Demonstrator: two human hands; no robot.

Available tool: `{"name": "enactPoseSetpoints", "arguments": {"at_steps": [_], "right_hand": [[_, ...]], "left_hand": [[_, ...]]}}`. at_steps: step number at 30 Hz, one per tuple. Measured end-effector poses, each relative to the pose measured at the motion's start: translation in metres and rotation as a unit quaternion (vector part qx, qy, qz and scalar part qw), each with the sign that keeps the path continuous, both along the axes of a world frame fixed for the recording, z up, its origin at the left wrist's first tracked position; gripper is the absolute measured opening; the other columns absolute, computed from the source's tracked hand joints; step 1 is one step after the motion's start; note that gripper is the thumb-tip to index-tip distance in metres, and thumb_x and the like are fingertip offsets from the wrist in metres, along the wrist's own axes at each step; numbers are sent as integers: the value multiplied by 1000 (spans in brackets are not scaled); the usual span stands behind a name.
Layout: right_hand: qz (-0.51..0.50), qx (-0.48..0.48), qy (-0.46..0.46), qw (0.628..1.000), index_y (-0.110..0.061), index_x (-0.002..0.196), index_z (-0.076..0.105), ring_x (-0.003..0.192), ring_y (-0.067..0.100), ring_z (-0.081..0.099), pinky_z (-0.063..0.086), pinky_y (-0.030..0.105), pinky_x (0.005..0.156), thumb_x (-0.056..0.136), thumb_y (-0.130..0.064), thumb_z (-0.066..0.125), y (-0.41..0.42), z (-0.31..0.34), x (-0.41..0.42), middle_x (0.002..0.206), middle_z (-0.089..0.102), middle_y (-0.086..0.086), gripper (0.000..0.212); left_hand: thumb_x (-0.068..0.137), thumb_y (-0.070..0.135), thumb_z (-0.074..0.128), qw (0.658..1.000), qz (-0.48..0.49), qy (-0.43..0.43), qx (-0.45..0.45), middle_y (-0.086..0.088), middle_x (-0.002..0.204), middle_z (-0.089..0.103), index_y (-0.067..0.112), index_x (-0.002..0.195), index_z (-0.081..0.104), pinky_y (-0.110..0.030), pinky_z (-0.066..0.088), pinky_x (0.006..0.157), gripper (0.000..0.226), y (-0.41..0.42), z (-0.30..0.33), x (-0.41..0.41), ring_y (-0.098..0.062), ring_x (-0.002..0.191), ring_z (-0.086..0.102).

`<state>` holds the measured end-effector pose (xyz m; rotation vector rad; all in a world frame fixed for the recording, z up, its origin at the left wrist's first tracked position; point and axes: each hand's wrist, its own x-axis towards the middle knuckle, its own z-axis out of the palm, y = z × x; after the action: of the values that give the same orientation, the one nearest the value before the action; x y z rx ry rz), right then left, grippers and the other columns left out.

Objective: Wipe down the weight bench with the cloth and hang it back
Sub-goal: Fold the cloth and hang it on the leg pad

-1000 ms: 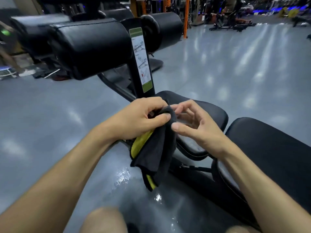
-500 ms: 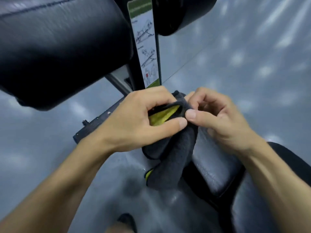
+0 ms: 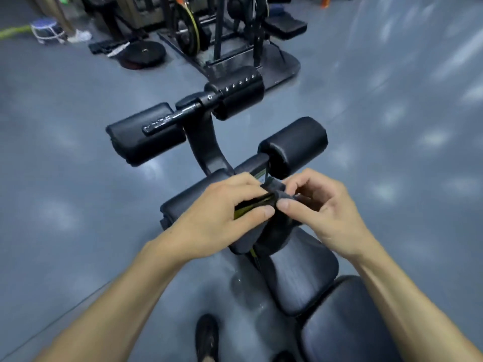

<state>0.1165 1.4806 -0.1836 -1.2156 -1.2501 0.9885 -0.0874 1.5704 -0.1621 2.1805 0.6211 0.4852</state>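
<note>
A dark grey cloth [image 3: 271,231] with a yellow-green inner side hangs bunched between both hands, above the black weight bench. My left hand [image 3: 222,218] grips its top edge between thumb and curled fingers. My right hand [image 3: 321,207] pinches the same top edge from the right, thumb tip against the left thumb. The bench seat pad [image 3: 300,278] lies under the cloth, and a second pad [image 3: 347,322] runs to the lower right. Black leg rollers [image 3: 143,134] [image 3: 295,145] stand just beyond the hands on a curved post [image 3: 203,145].
A higher roller [image 3: 237,92] caps the post. Behind it stands a rack on a black base plate [image 3: 261,66], with a weight plate [image 3: 143,52] lying on the grey floor at back left. My shoe [image 3: 206,335] is on the floor left of the bench.
The view has risen and pulled back, so the rollers now sit beyond and below the hands. Both hands still hold the cloth's top edge, now gathered tighter.
</note>
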Motion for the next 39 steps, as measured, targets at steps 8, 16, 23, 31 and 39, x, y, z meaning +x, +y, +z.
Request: {"name": "enactPoseSetpoints", "arguments": {"at_steps": [8,16,23,31,39], "right_hand": [[1,9,63,998,-4,79,50,76,16,58,48,23,71,81,5,69,-2,101,-16,85,66,7,22],[-8,32,19,999,-10,80,54,71,7,59,47,19,67,85,8,73,-15,156,13,78,67,-11,27],[-18,37,8,999,-14,100,66,79,21,54,49,59,73,89,9,69,-17,162,29,82,57,0,26],[-35,-32,54,997,-27,108,76,77,31,50,48,68,70,81,-18,69,14,141,14,85,52,5,30],[-42,-33,158,986,-23,101,79,97,22,61,47,41,96,79,-7,69,118,120,-33,98,71,4,29]], "left_hand": [[91,57,54,990,-24,117,-71,0,89,62,8,83,66,-39,51,76,52,-20,78,-17,-13,81,62],[100,34,61,991,76,103,44,-5,84,60,7,84,67,-37,48,70,32,-33,127,-27,-20,77,59],[87,42,78,975,126,76,166,14,76,59,20,94,78,-23,39,67,23,-36,165,-24,-4,73,56],[92,29,75,992,93,53,72,11,91,67,22,95,78,-14,39,68,9,-2,162,-40,-10,85,62],[81,33,85,994,105,23,-6,8,83,62,27,84,79,-14,36,64,9,88,127,-81,-7,74,53]]}}
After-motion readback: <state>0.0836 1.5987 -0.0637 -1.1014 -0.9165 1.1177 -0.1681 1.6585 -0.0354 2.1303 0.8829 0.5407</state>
